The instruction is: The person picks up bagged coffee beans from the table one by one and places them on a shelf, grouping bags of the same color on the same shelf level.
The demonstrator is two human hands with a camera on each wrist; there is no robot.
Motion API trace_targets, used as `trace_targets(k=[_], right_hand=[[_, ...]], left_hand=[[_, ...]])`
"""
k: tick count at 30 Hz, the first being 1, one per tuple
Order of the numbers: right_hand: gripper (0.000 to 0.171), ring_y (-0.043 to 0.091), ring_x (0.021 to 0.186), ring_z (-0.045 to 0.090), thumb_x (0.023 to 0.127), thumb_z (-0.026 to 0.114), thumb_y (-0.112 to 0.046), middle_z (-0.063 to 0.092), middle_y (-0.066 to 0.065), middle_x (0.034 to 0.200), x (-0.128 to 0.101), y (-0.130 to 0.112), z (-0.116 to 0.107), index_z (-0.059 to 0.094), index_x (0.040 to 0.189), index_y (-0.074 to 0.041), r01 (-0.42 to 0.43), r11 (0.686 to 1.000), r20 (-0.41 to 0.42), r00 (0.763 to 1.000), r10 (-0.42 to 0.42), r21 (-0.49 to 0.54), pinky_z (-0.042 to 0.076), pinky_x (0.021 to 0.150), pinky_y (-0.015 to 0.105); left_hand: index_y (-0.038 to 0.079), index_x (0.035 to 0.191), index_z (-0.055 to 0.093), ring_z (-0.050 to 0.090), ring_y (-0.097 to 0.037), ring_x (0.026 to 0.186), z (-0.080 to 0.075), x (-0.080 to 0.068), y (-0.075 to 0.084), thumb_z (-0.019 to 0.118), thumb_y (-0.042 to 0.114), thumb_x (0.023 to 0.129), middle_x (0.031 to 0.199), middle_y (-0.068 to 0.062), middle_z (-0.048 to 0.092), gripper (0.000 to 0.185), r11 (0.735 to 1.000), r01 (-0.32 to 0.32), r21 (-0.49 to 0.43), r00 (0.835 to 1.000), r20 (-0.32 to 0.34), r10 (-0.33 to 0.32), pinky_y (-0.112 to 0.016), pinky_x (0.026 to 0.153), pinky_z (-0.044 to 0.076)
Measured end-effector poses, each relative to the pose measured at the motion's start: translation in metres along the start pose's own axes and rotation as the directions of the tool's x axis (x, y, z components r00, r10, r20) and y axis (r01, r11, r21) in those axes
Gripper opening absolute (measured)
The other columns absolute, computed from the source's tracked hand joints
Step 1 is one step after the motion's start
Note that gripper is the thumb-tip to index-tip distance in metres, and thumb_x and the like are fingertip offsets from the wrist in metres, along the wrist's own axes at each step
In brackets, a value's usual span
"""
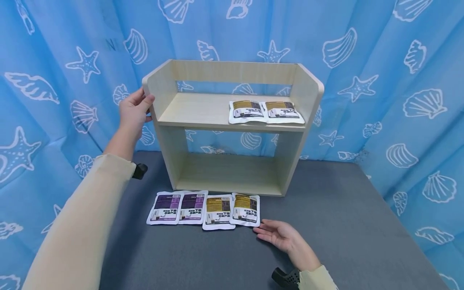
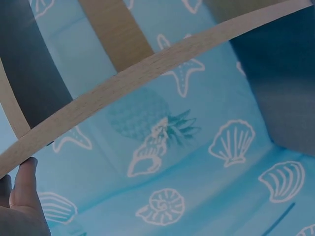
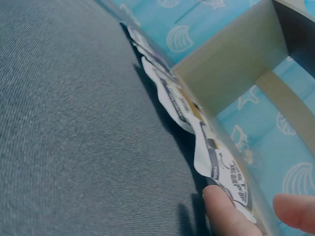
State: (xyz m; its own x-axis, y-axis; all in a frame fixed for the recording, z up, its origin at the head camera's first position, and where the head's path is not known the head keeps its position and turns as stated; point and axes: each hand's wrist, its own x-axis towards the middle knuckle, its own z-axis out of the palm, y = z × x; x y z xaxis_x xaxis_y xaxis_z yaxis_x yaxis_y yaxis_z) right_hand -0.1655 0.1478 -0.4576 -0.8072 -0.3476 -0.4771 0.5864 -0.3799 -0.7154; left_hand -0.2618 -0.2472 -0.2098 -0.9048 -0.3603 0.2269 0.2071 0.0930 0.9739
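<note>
My left hand (image 1: 135,109) grips the left side panel of a small pale wooden shelf (image 1: 232,128), thumb on its front edge. In the left wrist view that hand (image 2: 27,196) sits low beside the panel edge (image 2: 98,101). My right hand (image 1: 280,237) lies by the lower right corner of a gold-labelled pouch (image 1: 245,208), fingers fairly straight and thumb apart. One fingertip (image 3: 216,196) is at that pouch's edge; whether it touches, I cannot tell. Another gold pouch (image 1: 218,209) lies partly under it. Two purple-labelled pouches (image 1: 165,207) (image 1: 192,206) lie further left.
On the shelf's upper board, two gold-labelled pouches (image 1: 247,110) (image 1: 283,111) lie side by side at the right. The shelf stands on a dark grey table (image 1: 337,209). A blue shell-patterned curtain (image 1: 362,112) hangs behind and around.
</note>
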Motion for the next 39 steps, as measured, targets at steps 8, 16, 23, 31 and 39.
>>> trace_targets(k=[8,16,23,31,39], right_hand=[[0.048,0.02,0.085,0.068,0.101,0.034,0.007,0.067,0.015,0.09,0.006,0.0,0.004,0.014,0.143,0.021,0.006,1.0,0.069,0.998,-0.008,0.025,0.055,0.083,0.031],[0.046,0.016,0.078,0.066,0.101,0.037,0.007,0.064,0.013,0.084,0.013,0.0,0.013,0.022,0.143,0.017,0.004,1.0,-0.041,0.999,-0.004,0.014,0.056,0.076,0.028],[0.047,0.016,0.079,0.066,0.1,0.033,0.009,0.064,0.012,0.085,0.017,0.0,0.014,0.018,0.144,0.016,0.013,1.0,0.013,1.0,-0.013,0.003,0.056,0.075,0.027],[0.049,0.019,0.084,0.067,0.101,0.028,0.011,0.066,0.014,0.089,0.016,-0.002,0.015,0.01,0.145,0.019,0.038,0.999,0.023,0.999,-0.037,-0.016,0.056,0.079,0.03],[0.048,0.02,0.085,0.067,0.1,0.032,0.01,0.066,0.016,0.089,0.01,-0.005,0.019,0.017,0.145,0.018,0.052,0.998,-0.063,0.997,-0.055,-0.045,0.056,0.08,0.032]], left_hand=[[0.028,0.14,0.053,0.059,-0.02,0.119,0.0,0.0,0.0,0.062,0.038,0.092,0.138,-0.003,0.056,0.049,0.999,-0.019,0.035,1.0,-0.005,0.02,-0.028,0.084,0.052],[0.032,0.14,0.052,0.057,-0.021,0.122,0.0,0.001,0.0,0.062,0.04,0.091,0.14,-0.002,0.054,0.051,0.998,-0.019,0.06,1.0,0.006,0.019,-0.039,0.097,0.048],[0.031,0.139,0.054,0.058,-0.021,0.12,0.001,0.001,-0.001,0.063,0.038,0.092,0.138,-0.003,0.056,0.049,0.999,-0.016,0.047,1.0,-0.008,0.016,-0.038,0.096,0.049],[0.031,0.139,0.053,0.057,-0.022,0.121,0.001,0.001,-0.001,0.062,0.038,0.092,0.139,-0.003,0.055,0.049,0.999,-0.007,0.047,1.0,-0.012,0.008,-0.04,0.098,0.047],[0.031,0.14,0.053,0.056,-0.021,0.122,0.001,-0.001,0.0,0.062,0.038,0.092,0.14,-0.002,0.055,0.049,0.998,-0.003,0.057,1.0,-0.012,0.004,-0.042,0.1,0.046]])
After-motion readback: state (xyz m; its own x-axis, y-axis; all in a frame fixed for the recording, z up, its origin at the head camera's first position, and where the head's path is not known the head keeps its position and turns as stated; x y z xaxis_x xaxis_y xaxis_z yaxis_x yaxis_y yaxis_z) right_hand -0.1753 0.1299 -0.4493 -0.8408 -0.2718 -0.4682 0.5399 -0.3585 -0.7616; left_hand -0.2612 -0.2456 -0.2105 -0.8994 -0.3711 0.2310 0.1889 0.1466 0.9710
